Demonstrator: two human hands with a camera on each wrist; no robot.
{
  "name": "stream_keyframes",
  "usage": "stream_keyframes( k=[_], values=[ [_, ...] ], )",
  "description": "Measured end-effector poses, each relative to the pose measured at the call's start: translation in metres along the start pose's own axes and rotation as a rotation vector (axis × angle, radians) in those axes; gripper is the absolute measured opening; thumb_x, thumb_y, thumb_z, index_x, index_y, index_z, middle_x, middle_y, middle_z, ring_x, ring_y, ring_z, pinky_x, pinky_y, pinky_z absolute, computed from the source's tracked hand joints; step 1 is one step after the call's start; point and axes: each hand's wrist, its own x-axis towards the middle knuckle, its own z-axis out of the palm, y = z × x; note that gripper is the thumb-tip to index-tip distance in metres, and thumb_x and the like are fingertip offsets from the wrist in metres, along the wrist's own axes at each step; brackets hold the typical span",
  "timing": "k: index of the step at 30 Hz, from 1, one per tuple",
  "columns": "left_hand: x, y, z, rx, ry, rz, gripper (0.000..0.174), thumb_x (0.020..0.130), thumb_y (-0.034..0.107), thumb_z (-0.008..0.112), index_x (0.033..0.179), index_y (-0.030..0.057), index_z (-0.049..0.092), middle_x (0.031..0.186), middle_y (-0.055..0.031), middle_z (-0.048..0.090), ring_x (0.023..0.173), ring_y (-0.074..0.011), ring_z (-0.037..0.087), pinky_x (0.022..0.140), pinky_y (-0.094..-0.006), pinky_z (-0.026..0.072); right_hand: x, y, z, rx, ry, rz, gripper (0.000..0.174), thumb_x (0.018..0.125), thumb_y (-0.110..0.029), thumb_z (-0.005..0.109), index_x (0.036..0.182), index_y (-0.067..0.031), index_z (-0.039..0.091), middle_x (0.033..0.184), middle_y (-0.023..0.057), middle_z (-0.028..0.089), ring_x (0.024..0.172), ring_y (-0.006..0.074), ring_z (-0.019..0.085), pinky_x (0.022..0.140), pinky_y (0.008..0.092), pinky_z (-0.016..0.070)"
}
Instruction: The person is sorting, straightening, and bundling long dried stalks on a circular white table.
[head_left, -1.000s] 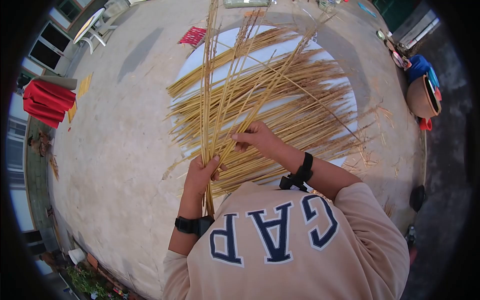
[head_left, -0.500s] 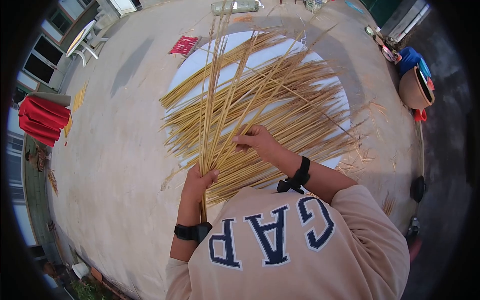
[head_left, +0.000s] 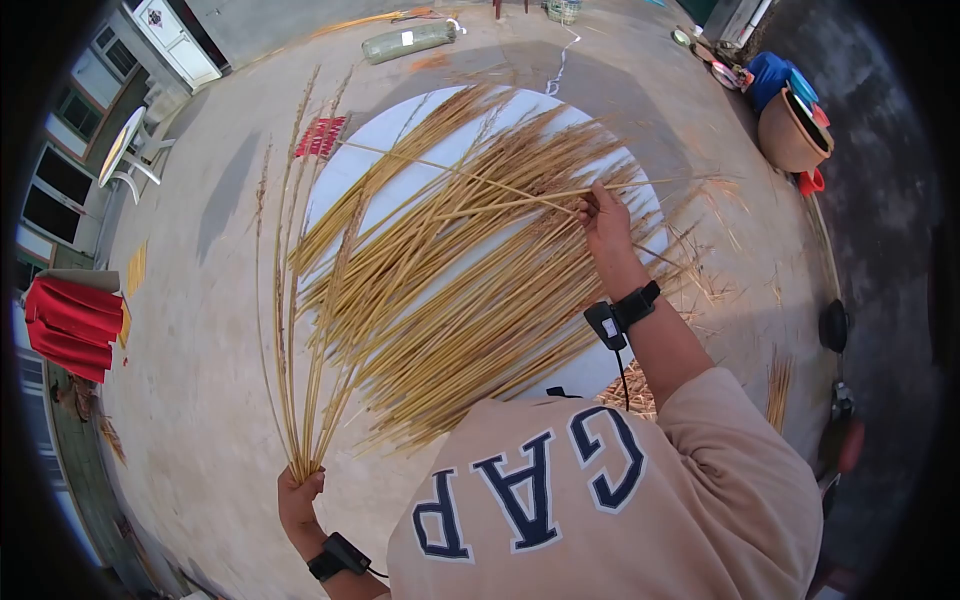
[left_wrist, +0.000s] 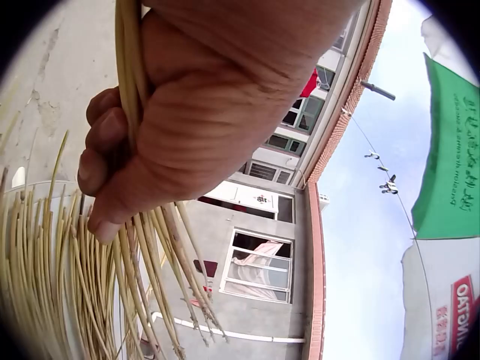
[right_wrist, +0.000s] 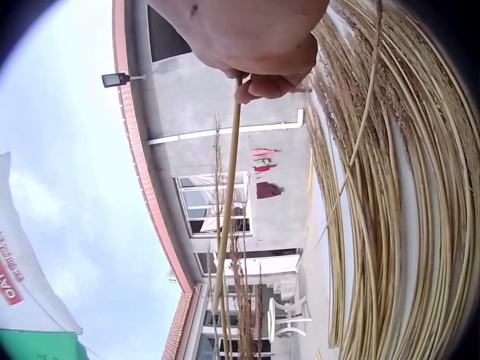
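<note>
My left hand (head_left: 298,500) is low on the left, out past the table's near side. It grips a small fan of dry straw stalks (head_left: 300,420) by their lower ends, seed heads upward. In the left wrist view, the thumb lies across these stalks (left_wrist: 150,247) and the fingers curl behind. Over the far right part of the pile, my right hand (head_left: 607,228) pinches a single stalk (head_left: 500,208), which points left. The right wrist view shows this stalk (right_wrist: 229,180) coming from between the fingertips. Beneath it, many stalks (head_left: 480,310) cover a round white table (head_left: 385,122).
A red woven stool (head_left: 320,137) stands behind the table's left edge. Farther back lies a green rolled bundle (head_left: 408,42). A clay pot (head_left: 792,132) and blue containers stand at right. Red cloth (head_left: 75,315) hangs at far left. Straw bits litter the floor at right.
My left hand has swung down and left with its stalks, away from the table. The right hand has moved right and away from my body, drawing one stalk apart from the bunch. The view has shifted too.
</note>
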Motion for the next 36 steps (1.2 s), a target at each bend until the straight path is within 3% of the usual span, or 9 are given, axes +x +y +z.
stream_keyframes(
  k=[3,12,14,18,21,28,31,33,36],
  values=[
    [-0.024,-0.017,-0.044,-0.155,0.215,0.111,0.009,0.071,-0.001,0.058,0.080,0.0012,0.057,0.059,0.0016,0.048,0.048,-0.0056,0.040,0.044,-0.0186,0.0282,0.010,-0.004,-0.015,-0.017,0.070,-0.085,0.020,0.085,-0.019,0.060,0.088,-0.0011,0.052,0.069,0.0054,0.055,0.056,0.0136,0.055,0.044,0.0239,0.0467],
    [-0.022,-0.022,-0.022,-0.441,0.513,0.288,0.005,0.085,0.010,0.057,0.082,0.0063,0.054,0.059,-0.0002,0.050,0.046,-0.0054,0.041,0.039,-0.0165,0.0274,-0.062,0.086,-0.017,-0.255,-0.089,0.553,0.025,0.086,-0.017,0.057,0.091,0.0062,0.050,0.085,0.0141,0.058,0.071,0.0206,0.061,0.058,0.0290,0.0540],
    [-0.032,-0.022,-0.010,-0.406,0.512,0.274,0.006,0.085,0.011,0.056,0.082,0.0065,0.054,0.059,-0.0006,0.049,0.046,-0.0059,0.041,0.039,-0.0168,0.0279,-0.054,0.080,-0.016,-0.605,-0.227,0.630,0.032,0.088,-0.021,0.054,0.102,0.0070,0.050,0.090,0.0173,0.058,0.063,0.0227,0.059,0.057,0.0322,0.0537],
    [-0.037,-0.022,0.006,-0.330,0.424,0.296,0.006,0.085,0.011,0.054,0.083,0.0054,0.053,0.060,-0.0051,0.052,0.047,-0.0079,0.042,0.041,-0.0181,0.0308,0.014,0.051,-0.018,-1.442,-0.254,-0.224,0.019,0.084,-0.011,0.054,0.098,0.0011,0.054,0.100,0.0169,0.056,0.089,0.0295,0.056,0.073,0.0404,0.0480],
    [-0.044,-0.020,0.016,-0.303,0.398,0.307,0.006,0.084,0.010,0.054,0.083,0.0040,0.053,0.063,-0.0086,0.056,0.047,-0.0087,0.043,0.042,-0.0193,0.0325,0.056,0.061,-0.039,-1.750,-0.245,-0.554,0.023,0.082,-0.008,0.055,0.104,-0.0011,0.053,0.108,0.0159,0.051,0.099,0.0325,0.049,0.083,0.0423,0.0431],
    [-0.059,-0.011,0.032,-0.249,0.380,0.232,0.007,0.083,0.009,0.054,0.084,0.0023,0.054,0.066,-0.0106,0.059,0.047,-0.0091,0.044,0.044,-0.0199,0.0348,0.092,0.073,-0.088,-2.158,-0.326,-0.770,0.028,0.077,-0.004,0.058,0.105,-0.0040,0.054,0.104,0.0147,0.050,0.097,0.0341,0.049,0.081,0.0425,0.0432],
    [-0.057,-0.009,0.038,-0.207,0.385,0.228,0.008,0.082,0.010,0.056,0.084,0.0028,0.054,0.066,-0.0098,0.059,0.048,-0.0088,0.044,0.045,-0.0199,0.0350,0.081,0.056,-0.080,-2.081,-0.386,-0.417,0.044,0.076,-0.002,0.060,0.118,-0.0063,0.048,0.114,0.0142,0.051,0.112,0.0310,0.044,0.089,0.0388,0.0429],
    [-0.054,-0.007,0.044,-0.201,0.384,0.233,0.007,0.082,0.010,0.055,0.084,0.0031,0.054,0.067,-0.0094,0.059,0.049,-0.0086,0.043,0.046,-0.0199,0.0348,0.071,0.047,-0.089,-1.764,-0.255,-0.745,0.013,0.075,-0.004,0.058,0.088,-0.0069,0.059,0.089,0.0125,0.052,0.088,0.0324,0.050,0.075,0.0425,0.0442],
    [-0.044,-0.003,0.051,-0.193,0.361,0.241,0.007,0.082,0.010,0.055,0.083,0.0034,0.054,0.067,-0.0088,0.059,0.050,-0.0082,0.043,0.047,-0.0198,0.0343,0.064,0.028,-0.103,-1.791,-0.222,-0.995,0.013,0.073,-0.005,0.059,0.086,-0.0072,0.055,0.083,0.0107,0.052,0.082,0.0302,0.050,0.071,0.0400,0.0443]
  ],
)
